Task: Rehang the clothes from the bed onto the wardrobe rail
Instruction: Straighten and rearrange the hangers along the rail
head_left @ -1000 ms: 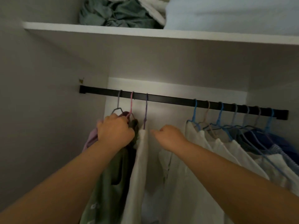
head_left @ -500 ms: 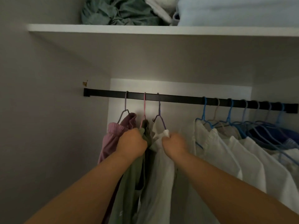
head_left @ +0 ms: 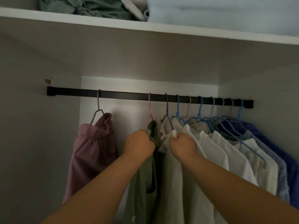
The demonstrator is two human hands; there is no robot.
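The left hand (head_left: 139,143) was curled tight around the shoulder of an olive-green garment (head_left: 142,183), and the right hand (head_left: 182,145) pinched a bunch of cream fabric at the shoulder of a cream shirt (head_left: 173,183) just beside it. The green piece hung from a pink hanger (head_left: 149,109), the cream one from a purple hanger (head_left: 167,110), both hooked over the black wardrobe rail (head_left: 129,95). To the left, well apart along the rail, a mauve garment (head_left: 92,152) hung alone on a pale hanger (head_left: 98,107). To the right the rail held a close-packed row on blue hangers (head_left: 200,109): white shirts (head_left: 226,156), then a blue striped piece (head_left: 281,172) and a dark blue one (head_left: 289,159) at the far end. Above, the white shelf (head_left: 113,25) carried a crumpled green-grey heap (head_left: 84,7) beside a folded pale blue blanket (head_left: 218,12).
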